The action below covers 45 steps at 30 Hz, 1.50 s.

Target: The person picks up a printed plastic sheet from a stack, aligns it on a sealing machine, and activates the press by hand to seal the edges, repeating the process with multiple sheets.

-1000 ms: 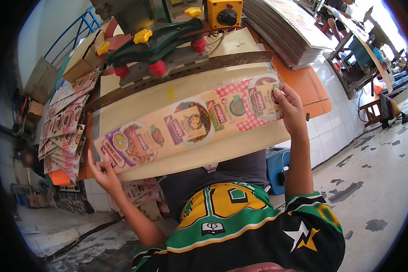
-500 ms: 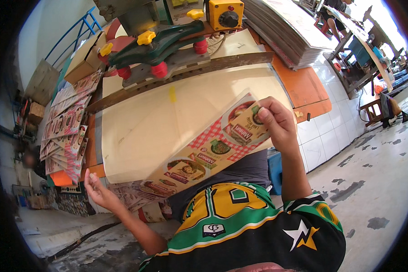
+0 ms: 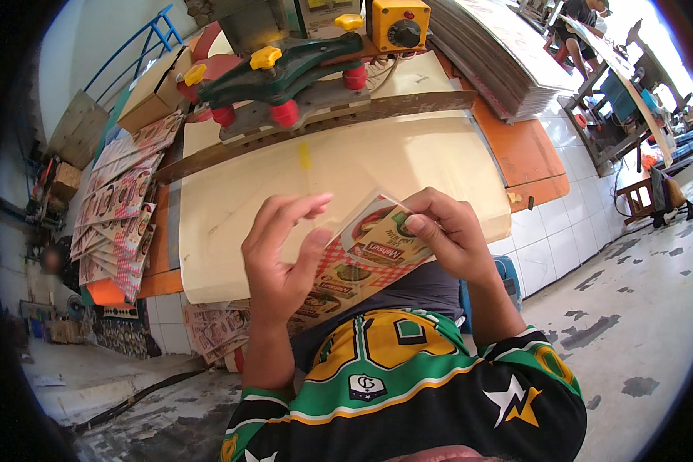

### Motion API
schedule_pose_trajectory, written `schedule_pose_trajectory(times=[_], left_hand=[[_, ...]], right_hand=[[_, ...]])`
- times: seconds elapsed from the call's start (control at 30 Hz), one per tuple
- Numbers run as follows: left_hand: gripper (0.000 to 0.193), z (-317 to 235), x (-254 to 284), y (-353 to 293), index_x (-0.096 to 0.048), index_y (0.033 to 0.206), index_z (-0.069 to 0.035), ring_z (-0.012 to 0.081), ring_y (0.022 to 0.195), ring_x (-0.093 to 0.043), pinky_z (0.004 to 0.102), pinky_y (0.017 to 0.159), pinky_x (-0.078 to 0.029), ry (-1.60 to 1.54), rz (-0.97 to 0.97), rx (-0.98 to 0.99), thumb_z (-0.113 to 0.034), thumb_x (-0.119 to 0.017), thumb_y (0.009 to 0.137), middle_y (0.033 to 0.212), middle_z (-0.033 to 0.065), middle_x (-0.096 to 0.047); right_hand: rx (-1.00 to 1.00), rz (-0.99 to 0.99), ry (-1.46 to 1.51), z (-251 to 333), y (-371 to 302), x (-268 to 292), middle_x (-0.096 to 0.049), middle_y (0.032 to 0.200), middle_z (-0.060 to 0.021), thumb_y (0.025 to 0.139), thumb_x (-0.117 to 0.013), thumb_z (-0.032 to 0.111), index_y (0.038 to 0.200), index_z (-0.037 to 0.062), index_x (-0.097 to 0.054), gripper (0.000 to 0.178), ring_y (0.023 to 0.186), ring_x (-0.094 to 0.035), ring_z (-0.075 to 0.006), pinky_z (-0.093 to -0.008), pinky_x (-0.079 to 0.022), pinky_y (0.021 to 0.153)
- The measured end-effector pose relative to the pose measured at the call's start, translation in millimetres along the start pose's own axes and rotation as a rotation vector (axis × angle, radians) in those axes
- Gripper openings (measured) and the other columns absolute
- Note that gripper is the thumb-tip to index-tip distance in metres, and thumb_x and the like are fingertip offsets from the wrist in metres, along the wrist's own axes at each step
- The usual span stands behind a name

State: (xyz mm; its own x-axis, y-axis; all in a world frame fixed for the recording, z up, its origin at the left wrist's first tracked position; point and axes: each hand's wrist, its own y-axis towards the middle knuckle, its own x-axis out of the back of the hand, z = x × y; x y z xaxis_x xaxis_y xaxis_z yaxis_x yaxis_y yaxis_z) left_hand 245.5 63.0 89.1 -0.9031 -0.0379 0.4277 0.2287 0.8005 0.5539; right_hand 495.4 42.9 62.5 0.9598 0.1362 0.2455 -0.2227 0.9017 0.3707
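Note:
My right hand (image 3: pixel 450 239) pinches the upper corner of a long printed plastic sheet (image 3: pixel 366 271) with food pictures and a red checked pattern. The sheet slants down toward my lap, its lower end partly hidden behind my left hand (image 3: pixel 279 258). That left hand is raised beside the sheet's left edge, thumb and fingers apart, with nothing between them. Beyond both hands lies a cream-coloured work surface (image 3: pixel 246 192) with a small yellow strip on it. A long metal bar (image 3: pixel 316 132) crosses its far side, under a dark green press arm (image 3: pixel 285 83) with yellow knobs and red cylinders.
Overlapping printed sheets (image 3: pixel 119 202) lie at the left, near a cardboard box (image 3: pixel 155 92). More sheets (image 3: pixel 217 329) sit below the table edge. A yellow control box (image 3: pixel 400 25) and a tall stack of flat boards (image 3: pixel 508 61) stand behind. Far right, a person (image 3: pixel 581 27) sits by a bench.
My left hand has come up from the lower left to the sheet's edge. My right hand has moved slightly left and down with the sheet, drawing it nearer my body.

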Motion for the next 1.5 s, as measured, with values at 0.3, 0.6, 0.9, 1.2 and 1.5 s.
schedule_pose_trajectory(times=[0.3,0.6,0.9,1.2,1.5], left_hand=[[0.01,-12.6,-16.0,16.1,-0.066,0.097,-0.003,0.0182,0.086,-0.062,0.0309,0.078,-0.046,-0.023,0.014,-0.045,-0.011,-0.07,0.094,0.094,0.0073,-0.068],[0.01,-14.8,-14.8,12.8,-0.059,0.092,-0.003,0.0183,0.087,-0.062,0.0316,0.081,-0.047,-0.056,0.026,-0.023,-0.006,-0.068,0.092,0.093,0.0086,-0.067],[0.011,-3.3,-13.3,0.3,-0.056,0.095,-0.002,0.0138,0.089,-0.058,0.0293,0.083,-0.046,-0.371,0.115,0.133,-0.01,-0.057,0.101,0.098,0.01,-0.065],[0.013,-8.0,-12.7,-5.9,-0.053,0.103,-0.001,0.0106,0.096,-0.054,0.0263,0.087,-0.046,-0.623,0.181,0.206,-0.012,-0.047,0.107,0.109,0.0118,-0.06],[0.015,-7.2,-14.7,-10.3,-0.049,0.102,-0.003,0.0069,0.087,-0.049,0.0245,0.082,-0.045,-0.665,0.149,0.24,-0.014,-0.041,0.108,0.11,0.0105,-0.06]], right_hand=[[0.024,0.071,0.049,1.2,0.3,-10.2,-0.07,0.085,-0.012,0.103,-0.062,0.015,0.108,0.0004,-0.065,0.015,0.077,-0.069,-0.0194,-0.0318,-0.053,0.073],[0.018,0.142,0.073,5.8,0.0,-13.3,-0.071,0.09,-0.0133,0.102,-0.063,0.012,0.11,0.001,-0.065,0.014,0.083,-0.071,-0.0255,-0.0338,-0.054,0.074],[0.055,0.188,0.062,1.5,0.5,-20.5,-0.069,0.088,-0.0142,0.1,-0.065,0.012,0.108,0.0017,-0.065,0.014,0.08,-0.07,-0.0274,-0.0352,-0.053,0.072],[0.06,0.306,-0.033,2.4,1.2,-19.5,-0.067,0.082,-0.0179,0.097,-0.068,0.017,0.108,0.0033,-0.066,0.018,0.077,-0.067,-0.0369,-0.0418,-0.05,0.067],[0.078,0.323,-0.069,7.0,3.5,-20.2,-0.065,0.084,-0.0197,0.097,-0.066,0.02,0.107,0.0029,-0.067,0.02,0.081,-0.064,-0.0414,-0.0459,-0.05,0.07]])
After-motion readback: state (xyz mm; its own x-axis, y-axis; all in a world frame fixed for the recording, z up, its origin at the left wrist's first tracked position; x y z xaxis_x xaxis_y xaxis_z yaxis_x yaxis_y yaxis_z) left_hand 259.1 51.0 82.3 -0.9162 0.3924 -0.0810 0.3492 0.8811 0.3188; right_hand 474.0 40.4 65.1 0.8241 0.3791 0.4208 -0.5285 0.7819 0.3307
